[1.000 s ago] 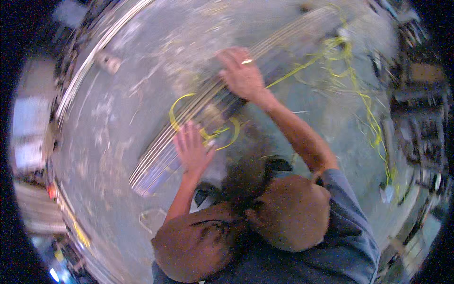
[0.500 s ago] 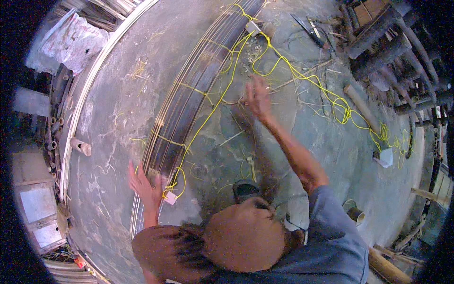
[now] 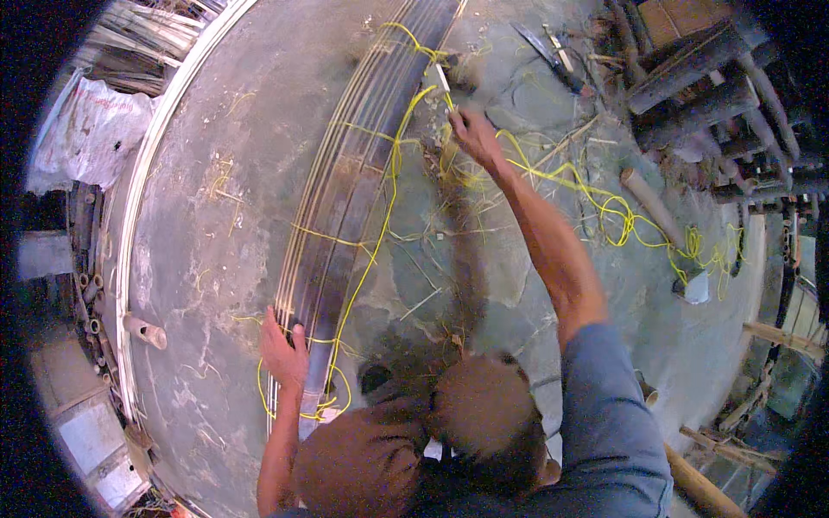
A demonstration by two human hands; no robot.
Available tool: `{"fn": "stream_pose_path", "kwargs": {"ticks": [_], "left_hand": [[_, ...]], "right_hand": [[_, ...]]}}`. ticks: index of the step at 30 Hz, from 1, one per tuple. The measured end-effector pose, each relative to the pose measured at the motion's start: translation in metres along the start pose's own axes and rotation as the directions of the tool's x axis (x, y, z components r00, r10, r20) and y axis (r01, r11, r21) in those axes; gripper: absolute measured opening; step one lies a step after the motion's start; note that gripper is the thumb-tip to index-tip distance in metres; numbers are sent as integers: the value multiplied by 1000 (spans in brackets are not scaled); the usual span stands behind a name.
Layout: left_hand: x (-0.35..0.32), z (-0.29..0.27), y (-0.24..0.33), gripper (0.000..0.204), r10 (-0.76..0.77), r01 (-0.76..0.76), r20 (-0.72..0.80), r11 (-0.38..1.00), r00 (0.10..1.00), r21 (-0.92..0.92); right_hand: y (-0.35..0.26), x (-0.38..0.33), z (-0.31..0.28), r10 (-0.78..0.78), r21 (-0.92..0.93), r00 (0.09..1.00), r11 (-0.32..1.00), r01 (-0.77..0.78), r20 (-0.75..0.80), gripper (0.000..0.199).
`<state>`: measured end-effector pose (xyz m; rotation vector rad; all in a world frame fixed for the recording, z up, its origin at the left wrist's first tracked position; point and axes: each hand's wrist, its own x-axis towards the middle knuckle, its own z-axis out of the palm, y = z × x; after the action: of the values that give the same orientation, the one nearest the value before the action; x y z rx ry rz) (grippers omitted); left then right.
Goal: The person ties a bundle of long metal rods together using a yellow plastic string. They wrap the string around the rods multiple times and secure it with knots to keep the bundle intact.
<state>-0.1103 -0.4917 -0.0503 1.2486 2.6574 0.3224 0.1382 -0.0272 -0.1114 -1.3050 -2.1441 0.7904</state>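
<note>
A long curved bundle of thin slats [image 3: 341, 194], pale along its left side and dark along its right, lies on the floor. Yellow cord [image 3: 368, 285] crosses it in several places and runs along its right edge. My left hand [image 3: 283, 354] rests on the near part of the pale slats, thumb apart from the fingers. Beyond the far right side, my right hand [image 3: 475, 138] pinches yellow cord just below a small white block [image 3: 443, 78], which stands tilted, edge-on. Near my knees another small pale block [image 3: 328, 414] with cord around it is partly hidden.
A long-bladed knife [image 3: 546, 56] lies at the far right. Tangled yellow cord [image 3: 622, 220] trails past a bamboo tube [image 3: 652, 205] to a white block [image 3: 693, 287]. A dark wooden rack [image 3: 699, 78] stands right; a short tube [image 3: 145, 331] and long pale strips [image 3: 142, 186] lie left.
My right hand has moved up to the cord by the far white block and closed on it; the block has tipped edge-on. My left hand has come onto the slats.
</note>
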Motion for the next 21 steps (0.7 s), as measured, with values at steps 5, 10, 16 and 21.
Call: {"fn": "stream_pose_path", "kwargs": {"ticks": [5,10,16,21], "left_hand": [[-4,-13,-21,65,-41,41,18,999,999,-32],[8,-9,-9,67,38,-38,8,997,999,-67],[5,1,-7,71,90,-88,34,995,995,-56],[6,-11,-11,72,1,0,95,1000,995,-10]], "right_hand": [[-2,-132,-143,181,-306,956,946,-105,232,27],[38,-247,-479,212,-723,963,638,-266,-167,28],[-110,-276,-652,35,-986,993,120,-113,-109,15],[-59,-299,-640,156,-952,955,137,-276,-254,22]]}}
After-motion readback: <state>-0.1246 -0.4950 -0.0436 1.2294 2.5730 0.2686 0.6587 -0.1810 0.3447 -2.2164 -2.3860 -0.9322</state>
